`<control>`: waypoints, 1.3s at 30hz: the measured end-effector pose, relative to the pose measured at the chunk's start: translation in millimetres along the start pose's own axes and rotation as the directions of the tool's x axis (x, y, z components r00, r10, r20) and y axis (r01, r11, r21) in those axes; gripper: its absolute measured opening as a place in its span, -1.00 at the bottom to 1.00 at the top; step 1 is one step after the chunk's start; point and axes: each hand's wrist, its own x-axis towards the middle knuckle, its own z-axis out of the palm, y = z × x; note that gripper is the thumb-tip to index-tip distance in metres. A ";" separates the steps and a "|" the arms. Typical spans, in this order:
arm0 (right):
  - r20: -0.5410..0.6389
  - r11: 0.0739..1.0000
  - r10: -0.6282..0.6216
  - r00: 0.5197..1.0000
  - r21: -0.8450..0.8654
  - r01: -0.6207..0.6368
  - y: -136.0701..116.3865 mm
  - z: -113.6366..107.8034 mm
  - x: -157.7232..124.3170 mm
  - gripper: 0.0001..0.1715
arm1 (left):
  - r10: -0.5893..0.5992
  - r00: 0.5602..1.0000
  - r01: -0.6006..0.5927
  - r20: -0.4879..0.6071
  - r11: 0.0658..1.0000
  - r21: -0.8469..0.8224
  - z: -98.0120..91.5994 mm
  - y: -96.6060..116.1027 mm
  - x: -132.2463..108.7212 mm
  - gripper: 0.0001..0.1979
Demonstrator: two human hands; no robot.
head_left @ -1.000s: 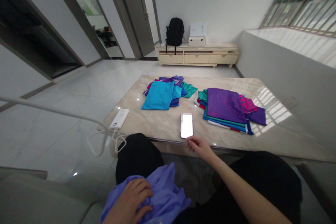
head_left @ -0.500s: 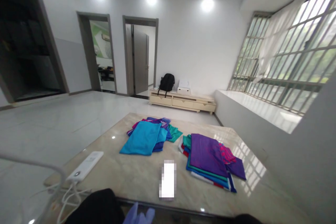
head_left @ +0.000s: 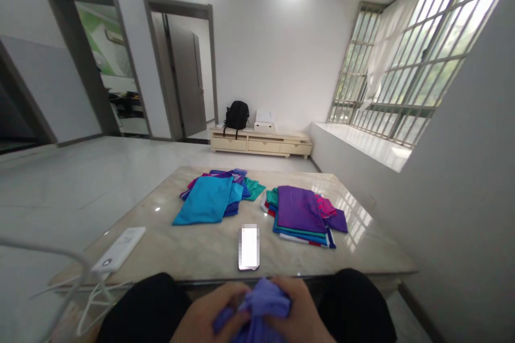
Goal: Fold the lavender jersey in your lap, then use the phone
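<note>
Now my left hand and right hand sit together, clamped on the bunched violet cloth at my lap. My right hand has come away from the phone, which lies on the stone table.

We have a glossy, pale stone-topped table before us. Two piles of folded clothes lie on it, just apart: the left pile, bright blue on top, and the right pile, purple on top. Nearer us lie a phone, blurred out, and, toward the left edge, a white power bank with a white cable running off the table.
</note>
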 end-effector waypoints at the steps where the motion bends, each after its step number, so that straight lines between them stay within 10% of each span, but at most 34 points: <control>1: -0.025 1.000 0.023 0.999 0.002 -0.023 -14.2 -13.1 2.1 -0.80 | -0.026 0.999 0.025 0.044 0.999 0.020 -6.1 3.5 3.0 -0.73; 7: -0.175 0.977 -0.158 0.972 -0.172 0.128 -60.6 -90.0 32.2 -0.65 | -0.019 0.996 0.006 0.082 0.986 0.165 -41.7 8.1 22.3 -0.79; 13: -0.426 0.944 -0.274 0.862 -0.291 0.156 -69.7 -139.0 52.2 -0.70 | 0.002 0.993 0.018 -0.122 0.987 0.159 -72.0 -0.1 32.5 -0.67; 21: -0.577 0.999 -0.050 0.815 -0.038 0.034 -49.1 -173.4 46.8 -0.49 | -0.257 0.894 0.146 -0.366 0.941 -0.304 -80.4 -23.8 30.7 -0.56; 26: -0.593 0.955 0.208 0.778 0.296 -0.030 -16.6 -184.0 15.8 -0.52 | -0.359 0.849 -0.052 -0.388 0.673 -0.738 -65.8 -30.9 15.1 -0.58; 32: -0.542 0.869 0.458 0.705 0.440 -0.226 10.1 -171.1 -14.5 -0.47 | -0.397 0.829 -0.173 -0.393 0.487 -0.856 -44.1 -37.0 4.8 -0.67; 35: -0.571 0.909 0.413 0.709 0.215 -0.357 8.7 -166.4 -18.0 -0.48 | -0.446 0.807 -0.159 -0.387 0.467 -0.870 -35.1 -45.7 8.6 -0.63; 39: -0.548 0.821 0.115 0.829 -0.418 -0.390 3.6 -168.8 -15.3 -0.46 | -0.519 0.747 -0.159 -0.416 0.467 -0.870 -31.0 -52.0 14.1 -0.56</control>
